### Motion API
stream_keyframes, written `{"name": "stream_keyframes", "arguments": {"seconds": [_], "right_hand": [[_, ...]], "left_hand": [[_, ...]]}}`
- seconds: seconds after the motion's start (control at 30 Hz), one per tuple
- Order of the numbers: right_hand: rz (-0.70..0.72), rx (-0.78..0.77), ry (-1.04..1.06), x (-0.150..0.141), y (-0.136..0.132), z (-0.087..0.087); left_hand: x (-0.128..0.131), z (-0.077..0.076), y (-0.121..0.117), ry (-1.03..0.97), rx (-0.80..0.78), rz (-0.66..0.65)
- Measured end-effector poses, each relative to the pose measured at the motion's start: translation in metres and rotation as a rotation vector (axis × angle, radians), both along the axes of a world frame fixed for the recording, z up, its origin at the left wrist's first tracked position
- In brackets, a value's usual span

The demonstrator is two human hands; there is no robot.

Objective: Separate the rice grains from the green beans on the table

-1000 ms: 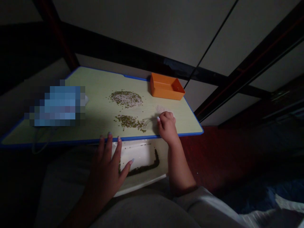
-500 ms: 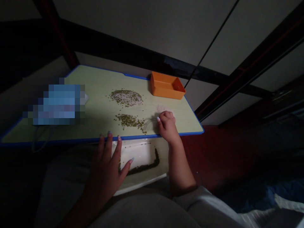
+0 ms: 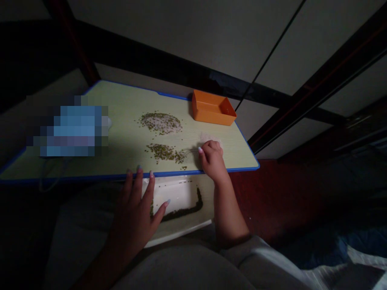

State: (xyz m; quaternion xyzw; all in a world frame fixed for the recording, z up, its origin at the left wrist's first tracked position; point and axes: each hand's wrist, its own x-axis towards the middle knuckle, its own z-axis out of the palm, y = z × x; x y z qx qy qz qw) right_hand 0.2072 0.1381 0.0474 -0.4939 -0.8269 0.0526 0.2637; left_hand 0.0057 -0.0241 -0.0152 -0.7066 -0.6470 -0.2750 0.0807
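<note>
My right hand [image 3: 212, 159] is closed on a clear plastic protractor [image 3: 190, 154], whose curved edge meets the right end of a pile of small green beans [image 3: 165, 153]. Just beyond its knuckles lies a thin patch of pale grains [image 3: 208, 137]. Farther back sits a mixed pile of green beans and pale grains [image 3: 161, 123]. My left hand [image 3: 137, 205] is spread and empty, fingertips at the table's front edge. Partly behind it, below that edge, a white tray [image 3: 179, 234] has green beans lined along its inner sides.
The pale table [image 3: 121, 94] has a blue rim. An orange box [image 3: 214, 118] stands at its back right. On the left is a blurred-out blue object [image 3: 75, 129] with a cord or loop hanging below. Cabinet panels rise behind the table.
The protractor has tilted from lying nearly flat to standing more on edge, against the green beans. A few beans are left apart near the table's front. My left hand stays in place.
</note>
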Motion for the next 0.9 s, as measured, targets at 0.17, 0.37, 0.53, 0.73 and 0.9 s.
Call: {"name": "stream_keyframes", "arguments": {"seconds": [0.17, 0.37, 0.53, 0.73, 0.9], "right_hand": [[0.013, 0.000, 0.049, 0.0015, 0.0009, -0.0003], [0.056, 0.008, 0.046, 0.0026, -0.0002, 0.0005], [0.068, 0.019, 0.023, 0.0015, -0.0027, 0.0021], [0.036, 0.015, 0.012, 0.0013, -0.0024, 0.0018], [0.036, 0.024, 0.052, 0.0022, -0.0026, 0.0018]], "left_hand": [[-0.0005, -0.0008, -0.0006, -0.007, 0.004, -0.002], [-0.0004, -0.0004, -0.0008, -0.016, 0.000, 0.001], [-0.0009, 0.0002, -0.0014, -0.012, 0.010, -0.007], [0.0003, 0.0006, -0.0003, -0.005, 0.009, -0.005], [-0.0002, -0.0003, -0.0005, -0.005, 0.005, -0.003]]}}
